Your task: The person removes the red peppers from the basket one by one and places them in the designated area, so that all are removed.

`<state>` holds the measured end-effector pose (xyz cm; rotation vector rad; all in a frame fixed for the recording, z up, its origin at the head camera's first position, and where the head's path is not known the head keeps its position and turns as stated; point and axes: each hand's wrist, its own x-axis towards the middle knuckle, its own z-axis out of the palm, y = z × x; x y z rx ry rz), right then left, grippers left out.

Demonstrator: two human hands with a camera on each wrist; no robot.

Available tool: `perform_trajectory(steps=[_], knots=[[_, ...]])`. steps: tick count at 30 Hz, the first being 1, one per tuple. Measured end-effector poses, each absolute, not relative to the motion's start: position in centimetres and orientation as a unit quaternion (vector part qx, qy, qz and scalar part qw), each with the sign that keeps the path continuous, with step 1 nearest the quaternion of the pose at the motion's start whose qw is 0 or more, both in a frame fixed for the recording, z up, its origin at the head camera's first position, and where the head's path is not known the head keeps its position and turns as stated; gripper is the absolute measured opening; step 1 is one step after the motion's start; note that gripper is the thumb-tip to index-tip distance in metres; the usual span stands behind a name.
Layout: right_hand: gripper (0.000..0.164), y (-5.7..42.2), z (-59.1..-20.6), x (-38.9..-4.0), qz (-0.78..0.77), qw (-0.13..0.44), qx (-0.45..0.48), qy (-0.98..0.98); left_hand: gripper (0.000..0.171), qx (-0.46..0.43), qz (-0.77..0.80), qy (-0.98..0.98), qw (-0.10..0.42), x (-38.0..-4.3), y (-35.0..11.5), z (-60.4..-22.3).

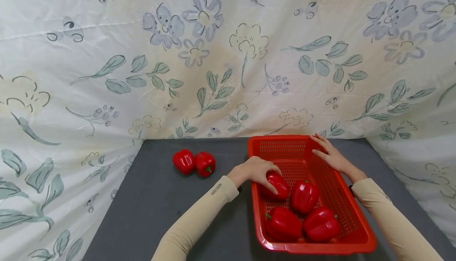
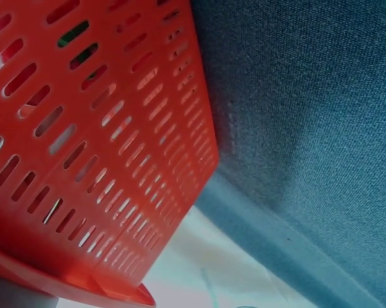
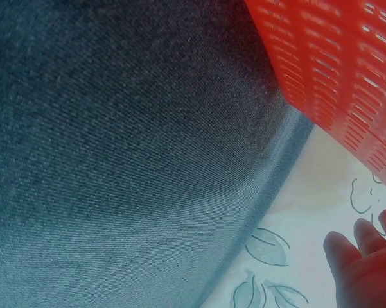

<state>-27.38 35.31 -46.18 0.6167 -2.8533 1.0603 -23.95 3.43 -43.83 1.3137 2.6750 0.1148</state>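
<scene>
In the head view my left hand (image 1: 258,170) reaches over the left rim of a red plastic basket (image 1: 254,221). Its fingers and thumb are around a glossy red bell pepper (image 1: 279,186) inside. Close by in the basket lie a bell pepper (image 1: 305,196) in the middle, one at the front left (image 1: 284,224) and one at the front right (image 1: 322,224). My right hand (image 1: 333,156) is at the far right rim, fingers extended over it. The left wrist view has the slotted basket wall (image 2: 135,147) hiding that hand; fingertips (image 3: 340,250) of the right show in its own view.
Left of the basket, two more red bell peppers, one (image 1: 183,162) beside the other (image 1: 204,164), lie on the dark grey tabletop (image 1: 156,209). Flower-patterned white cloth (image 1: 221,75) hangs behind the table and along both sides.
</scene>
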Motion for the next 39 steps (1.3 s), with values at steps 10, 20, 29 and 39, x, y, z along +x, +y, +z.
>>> perform_trajectory(steps=[10,20,29,39], knots=[[0.059,35.5,-46.2,-27.6,0.337,0.016,0.198,-0.920,0.060,0.440,0.071,0.891,0.086,-24.3,3.4,-43.9],[0.059,35.5,-46.5,-27.8,0.347,0.027,0.205,-0.915,0.060,0.448,0.119,0.883,0.076,-24.3,3.1,-43.9],[0.059,35.5,-46.4,-27.7,0.348,0.022,0.206,-0.915,0.063,0.448,0.141,0.879,0.085,-24.4,3.0,-43.8],[0.058,35.4,-46.4,-27.7,0.349,0.021,0.204,-0.914,0.062,0.442,0.168,0.877,0.086,-24.1,2.7,-42.9]])
